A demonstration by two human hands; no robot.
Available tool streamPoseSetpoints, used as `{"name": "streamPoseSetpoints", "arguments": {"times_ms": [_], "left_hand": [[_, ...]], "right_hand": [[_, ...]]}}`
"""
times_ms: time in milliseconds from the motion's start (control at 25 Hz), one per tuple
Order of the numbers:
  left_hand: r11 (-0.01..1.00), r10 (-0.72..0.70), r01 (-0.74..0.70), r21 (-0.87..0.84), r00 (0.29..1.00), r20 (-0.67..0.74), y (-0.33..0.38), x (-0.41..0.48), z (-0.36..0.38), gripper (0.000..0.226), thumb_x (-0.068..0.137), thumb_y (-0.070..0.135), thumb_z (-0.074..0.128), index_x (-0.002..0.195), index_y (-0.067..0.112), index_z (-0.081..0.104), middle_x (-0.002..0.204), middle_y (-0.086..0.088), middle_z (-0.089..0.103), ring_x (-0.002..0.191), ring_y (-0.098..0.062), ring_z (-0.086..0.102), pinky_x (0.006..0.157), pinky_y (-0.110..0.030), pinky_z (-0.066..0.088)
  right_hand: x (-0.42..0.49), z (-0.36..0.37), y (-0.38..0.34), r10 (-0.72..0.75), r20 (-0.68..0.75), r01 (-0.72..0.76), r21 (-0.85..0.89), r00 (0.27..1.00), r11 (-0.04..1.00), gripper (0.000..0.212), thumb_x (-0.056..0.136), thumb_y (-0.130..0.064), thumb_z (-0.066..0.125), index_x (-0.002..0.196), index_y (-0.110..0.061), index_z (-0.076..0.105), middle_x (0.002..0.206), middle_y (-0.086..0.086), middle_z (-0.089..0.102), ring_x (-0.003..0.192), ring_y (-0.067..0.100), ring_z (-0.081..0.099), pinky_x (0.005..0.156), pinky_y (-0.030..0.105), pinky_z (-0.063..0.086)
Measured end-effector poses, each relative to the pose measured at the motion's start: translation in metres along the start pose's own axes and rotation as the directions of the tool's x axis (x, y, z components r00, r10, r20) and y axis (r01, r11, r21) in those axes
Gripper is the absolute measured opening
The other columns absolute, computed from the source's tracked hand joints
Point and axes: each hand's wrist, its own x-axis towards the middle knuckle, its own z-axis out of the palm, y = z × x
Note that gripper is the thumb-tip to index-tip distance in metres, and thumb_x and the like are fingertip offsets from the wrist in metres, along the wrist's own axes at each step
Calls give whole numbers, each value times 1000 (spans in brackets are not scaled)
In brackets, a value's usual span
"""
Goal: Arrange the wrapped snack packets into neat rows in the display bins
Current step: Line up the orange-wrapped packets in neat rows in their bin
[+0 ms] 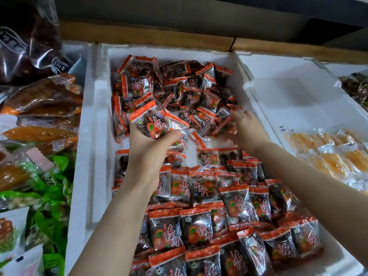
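A white foam bin [93, 136] holds many clear snack packets with orange-red ends. Near me they lie in overlapping rows [229, 216]; at the far end they sit in a loose heap [179, 90]. My left hand [147, 154] is raised over the bin's middle and grips a small stack of packets [157, 124] between thumb and fingers. My right hand [245, 126] reaches into the heap's right edge, its fingertips hidden among the packets there. Whether it grasps any cannot be seen.
A second white foam bin [288, 92] on the right holds yellow-orange packets [328, 154] at its near end. Left of the main bin lie orange dried-fruit bags [39, 102] and green packets [53, 194]. A wooden ledge [149, 36] runs behind the bins.
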Motion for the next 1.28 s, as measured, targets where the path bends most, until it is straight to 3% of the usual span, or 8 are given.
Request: {"name": "streamPoseSetpoints", "arguments": {"times_ms": [120,280,440,640,840,960,1120,1280], "left_hand": [[1000,3,-3,-5,1000,-1,0,0,-1,48,77,-2,73,118,14,53,101,-6,72,94,-22,70,91,-52,52],[1000,3,-3,9,1000,-10,0,1,-2,47,77,-2,73,117,16,54,102,-6,71,94,-21,69,92,-52,51],[1000,-11,11,0,1000,-7,1,-1,-1,48,78,-1,73,118,17,54,102,0,72,94,-16,69,93,-49,50],[1000,-5,5,6,1000,-16,2,1,-2,50,78,0,74,120,19,54,103,3,72,97,-14,69,95,-49,49],[1000,1,-1,13,1000,-14,1,0,-2,49,77,-1,73,117,19,55,102,3,72,96,-15,69,94,-50,50],[1000,-6,6,17,1000,-19,0,1,-2,50,77,0,74,118,21,54,103,2,72,97,-16,68,95,-51,49],[1000,-2,2,21,1000,-13,-1,0,-1,50,77,0,75,117,20,54,104,2,72,96,-14,69,95,-49,49],[999,-9,9,37,1000,-4,-4,1,0,49,75,0,76,116,15,54,104,-4,71,96,-19,69,95,-52,49]], "right_hand": [[-1,-15,-10,109,-105,-80,243,988,967,37,74,-34,77,91,-20,48,82,-6,54,75,18,51,62,27,38],[-7,-22,-25,-3,254,-172,663,967,729,35,77,-19,74,100,-11,48,80,-3,62,63,7,60,53,18,49],[-12,5,-25,-28,355,-61,238,935,969,27,82,-32,69,93,-13,54,84,-1,57,76,17,54,63,26,38],[-3,0,-38,-61,341,-84,394,938,915,22,86,-31,65,74,-19,51,72,-4,56,70,16,55,59,24,40],[-5,17,-60,-151,448,4,312,881,950,24,88,-24,64,106,-10,59,104,7,65,90,21,60,75,22,40],[-8,17,-57,-202,295,124,263,934,957,34,87,-27,64,119,-16,56,113,1,59,96,18,58,83,25,43],[-10,-2,-26,-103,46,77,383,994,921,26,87,-13,64,113,-15,61,101,-3,63,84,12,58,82,25,48],[-18,-9,21,-112,383,99,53,917,994,40,83,-15,68,122,-22,60,122,-1,61,110,19,57,94,27,42]]}}
